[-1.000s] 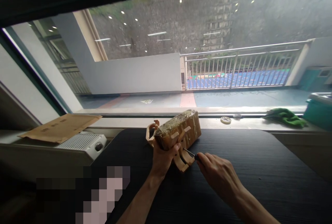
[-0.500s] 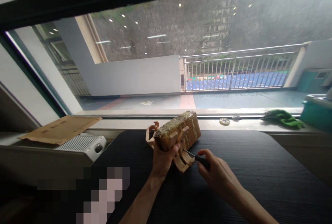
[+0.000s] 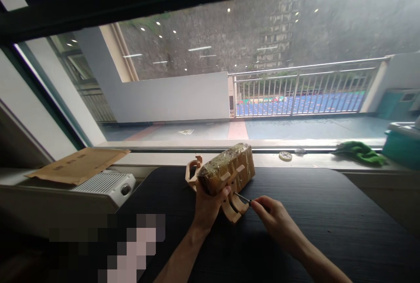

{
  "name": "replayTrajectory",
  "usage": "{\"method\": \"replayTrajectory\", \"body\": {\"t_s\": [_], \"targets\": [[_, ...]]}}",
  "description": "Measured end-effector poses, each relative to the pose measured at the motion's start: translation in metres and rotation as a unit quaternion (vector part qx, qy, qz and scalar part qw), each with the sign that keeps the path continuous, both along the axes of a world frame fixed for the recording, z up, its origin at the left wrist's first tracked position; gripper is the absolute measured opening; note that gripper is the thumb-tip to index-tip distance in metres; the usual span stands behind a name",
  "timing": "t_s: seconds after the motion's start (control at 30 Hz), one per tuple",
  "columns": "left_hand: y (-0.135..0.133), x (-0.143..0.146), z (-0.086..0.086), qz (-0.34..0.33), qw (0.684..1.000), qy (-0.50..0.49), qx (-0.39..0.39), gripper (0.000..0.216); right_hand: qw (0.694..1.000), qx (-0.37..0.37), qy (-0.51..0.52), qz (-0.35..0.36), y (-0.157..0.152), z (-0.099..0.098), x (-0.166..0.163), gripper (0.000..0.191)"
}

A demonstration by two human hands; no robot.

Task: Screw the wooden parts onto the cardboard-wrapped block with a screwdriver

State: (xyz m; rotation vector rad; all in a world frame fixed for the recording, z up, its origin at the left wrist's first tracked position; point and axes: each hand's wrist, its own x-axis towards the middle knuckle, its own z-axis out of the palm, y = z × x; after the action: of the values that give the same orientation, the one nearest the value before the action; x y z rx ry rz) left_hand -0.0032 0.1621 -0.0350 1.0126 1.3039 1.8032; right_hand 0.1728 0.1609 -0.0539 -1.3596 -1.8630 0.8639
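A brown block-shaped package [image 3: 241, 167], wrapped in clear tape, rests tilted on the dark table. Against its near side lie curved wooden pieces [image 3: 233, 213]. My left hand [image 3: 210, 206] is closed around the package's left end, its thumb pressed on the wooden pieces. A screwdriver [image 3: 243, 198] is gripped in my right hand [image 3: 271, 211]; its tip meets the wooden pieces, and my fingers cover most of its dark handle. Another curved wooden piece [image 3: 193, 172] sticks out behind my left hand, partly hidden.
Along the window sill [image 3: 262, 158] lie a round yellowish disc [image 3: 285, 156], a green cloth [image 3: 361, 152] and a teal bin [image 3: 402, 143]. At left, a brown paper envelope [image 3: 78, 165] covers part of a white radiator [image 3: 111, 186]. The black table [image 3: 295, 186] has rounded far corners.
My right hand has changed its hold on the screwdriver, with the fingers now covering more of its handle. The whole view has shifted slightly. My left hand keeps its grip.
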Motion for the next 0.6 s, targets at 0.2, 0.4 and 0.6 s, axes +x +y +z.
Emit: {"method": "replayTrajectory", "body": {"t_s": [0.2,0.4,0.6], "targets": [[0.002,0.001,-0.002,0.004,1.0,0.004,0.0,0.068,0.997,0.007,-0.07,-0.008,-0.002,0.009,0.006,0.026],[-0.004,0.002,0.009,-0.008,1.0,-0.003,0.008,0.072,0.968,0.205,-0.137,0.049,-0.007,0.009,0.009,0.021],[0.0,-0.001,0.005,0.004,1.0,0.0,0.006,0.063,0.95,0.247,-0.187,0.033,-0.004,-0.005,0.004,0.028]]}}
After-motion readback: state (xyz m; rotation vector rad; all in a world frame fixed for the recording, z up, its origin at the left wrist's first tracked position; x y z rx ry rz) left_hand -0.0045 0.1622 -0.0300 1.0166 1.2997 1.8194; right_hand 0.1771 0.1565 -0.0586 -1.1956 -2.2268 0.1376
